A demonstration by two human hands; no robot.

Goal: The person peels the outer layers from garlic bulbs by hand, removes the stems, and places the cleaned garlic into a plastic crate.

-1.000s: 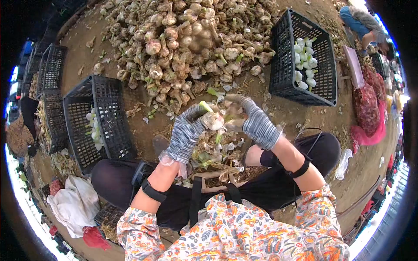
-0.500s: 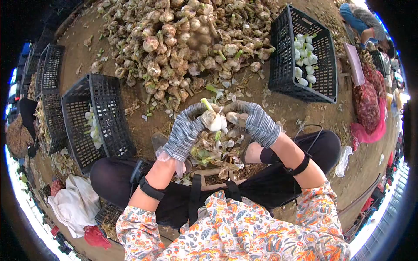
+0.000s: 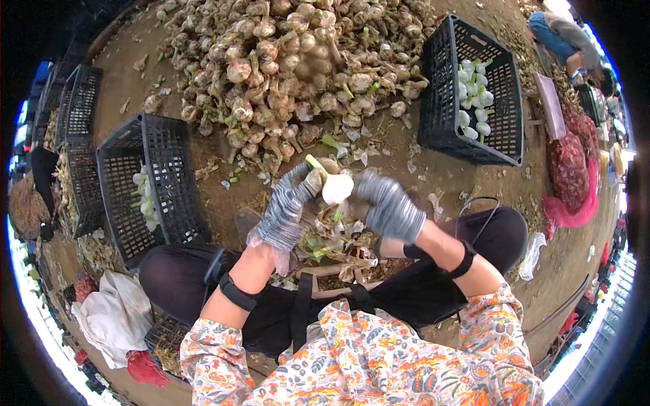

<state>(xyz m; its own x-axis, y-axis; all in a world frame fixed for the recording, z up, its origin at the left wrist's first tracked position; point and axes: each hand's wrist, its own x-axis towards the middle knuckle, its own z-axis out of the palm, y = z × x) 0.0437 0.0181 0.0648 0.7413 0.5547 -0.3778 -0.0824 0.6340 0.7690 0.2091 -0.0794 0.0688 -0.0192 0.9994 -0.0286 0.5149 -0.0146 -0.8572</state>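
The left hand (image 3: 286,211) held a white garlic bulb (image 3: 337,190) over the ground (image 3: 125,78), off the near edge of the garlic heap (image 3: 271,81). The right hand (image 3: 393,208), blurred, was just beside the bulb; its grip could not be told.

The right hand (image 3: 389,206), in a grey striped knitted glove (image 3: 403,220), is blurred, and its fingertips cannot be made out. The stem side of the smooth white garlic bulb (image 3: 338,189) is partly covered by the left hand (image 3: 288,206). The mound of soil-stained brown garlic (image 3: 271,101) is cut off above, the orange-and-white patterned shirt (image 3: 379,365) below. Small pale objects (image 3: 617,162) along the brown dirt floor's (image 3: 562,271) right edge cannot be identified.
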